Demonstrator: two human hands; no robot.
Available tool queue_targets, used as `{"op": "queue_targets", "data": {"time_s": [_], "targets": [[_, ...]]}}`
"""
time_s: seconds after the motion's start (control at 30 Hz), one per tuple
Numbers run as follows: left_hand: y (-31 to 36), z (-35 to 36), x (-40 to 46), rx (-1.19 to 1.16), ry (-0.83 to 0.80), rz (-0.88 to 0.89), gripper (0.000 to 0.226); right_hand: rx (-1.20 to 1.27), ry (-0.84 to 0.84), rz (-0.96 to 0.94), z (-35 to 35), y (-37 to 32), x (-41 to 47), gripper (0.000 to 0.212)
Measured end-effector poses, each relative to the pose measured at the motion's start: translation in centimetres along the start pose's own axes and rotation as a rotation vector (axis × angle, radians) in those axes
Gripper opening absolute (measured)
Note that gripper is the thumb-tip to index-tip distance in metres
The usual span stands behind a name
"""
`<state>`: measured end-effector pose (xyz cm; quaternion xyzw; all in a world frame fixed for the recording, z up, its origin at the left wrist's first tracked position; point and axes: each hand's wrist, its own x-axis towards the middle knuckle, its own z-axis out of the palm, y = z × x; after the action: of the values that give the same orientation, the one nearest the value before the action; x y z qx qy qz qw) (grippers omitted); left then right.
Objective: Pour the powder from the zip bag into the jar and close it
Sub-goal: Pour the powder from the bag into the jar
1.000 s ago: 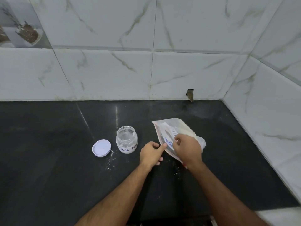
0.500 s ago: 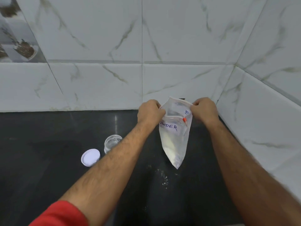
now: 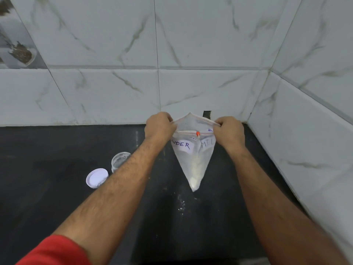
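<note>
The person held the zip bag [image 3: 193, 150] up in the air above the dark table [image 3: 47, 188], in front of the marble-patterned wall tiles [image 3: 114, 92]. The left hand [image 3: 159, 127] pinched the bag's top edge at one side, its fingers [image 3: 168, 119] curled tightly round the plastic, and the right hand [image 3: 230, 131] pinched the opposite side the same way. Between them the mouth of the bag was drawn apart, its far lip peaking upward, and a small orange slider [image 3: 198, 133] sat on the zip track of the near lip. The bag hung to a point, with the pale powder [image 3: 193, 175] gathered in its lower tip. Handwritten labels on its front read "WDER" and "MIL".

The glass jar [image 3: 119, 160] stood open on the table to the left, partly hidden behind the left forearm, well apart from the bag. Its white lid [image 3: 96, 177] lay flat just beside it, nearer the onlooker's left. A few specks of spilled powder [image 3: 181, 205] dotted the table below the bag. A red sleeve [image 3: 55, 251] covered the left upper arm.
</note>
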<state>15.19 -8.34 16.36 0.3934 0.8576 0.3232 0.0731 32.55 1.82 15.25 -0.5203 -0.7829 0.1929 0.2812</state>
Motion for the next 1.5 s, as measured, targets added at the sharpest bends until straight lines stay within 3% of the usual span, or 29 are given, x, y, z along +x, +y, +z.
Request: {"op": "queue_targets", "data": {"time_s": [0.17,0.4,0.47,0.63,0.77,0.97,1.1,1.3,1.4,1.5], "targets": [[-0.4,1.2,-1.4,0.086,-0.119,-0.018,0.016,0.078,-0.023,-0.014,0.7,0.5,-1.4,0.03],[-0.7,1.6,-2.4,-0.134,-0.237,0.087,0.06,0.326,-0.111,0.074,1.7,0.4,-2.7,0.022],[-0.5,1.6,-2.8,-0.084,-0.215,0.051,0.065,0.432,-0.18,0.12,1.9,0.3,-3.0,0.022],[-1.2,1.7,-4.3,0.161,-0.207,-0.047,0.039,0.554,-0.223,0.19,2.2,0.3,-3.2,0.025],[-2.3,1.7,-4.7,0.007,-0.127,0.025,0.042,0.547,-0.159,0.247,1.9,0.6,-2.7,0.024],[-3.1,2.6,-5.4,-0.165,-0.109,0.114,0.035,0.798,-0.356,0.467,1.7,0.5,-1.8,0.031],[-3.4,2.7,-5.7,-0.199,-0.142,0.18,0.037,1.003,-0.372,0.559,2.3,0.5,-1.8,0.028],[-3.7,2.9,-6.4,-0.249,-0.18,0.177,0.03,0.868,-0.277,0.503,4.2,0.3,-2.6,0.019],[-3.5,2.4,-6.9,-0.225,-0.28,0.214,0.061,0.845,-0.191,0.45,4.9,0.2,-3.3,0.019],[-3.5,2.3,-6.5,-0.026,-0.28,0.233,0.088,0.863,-0.155,0.431,5.5,-0.2,-3.9,0.019]]}}
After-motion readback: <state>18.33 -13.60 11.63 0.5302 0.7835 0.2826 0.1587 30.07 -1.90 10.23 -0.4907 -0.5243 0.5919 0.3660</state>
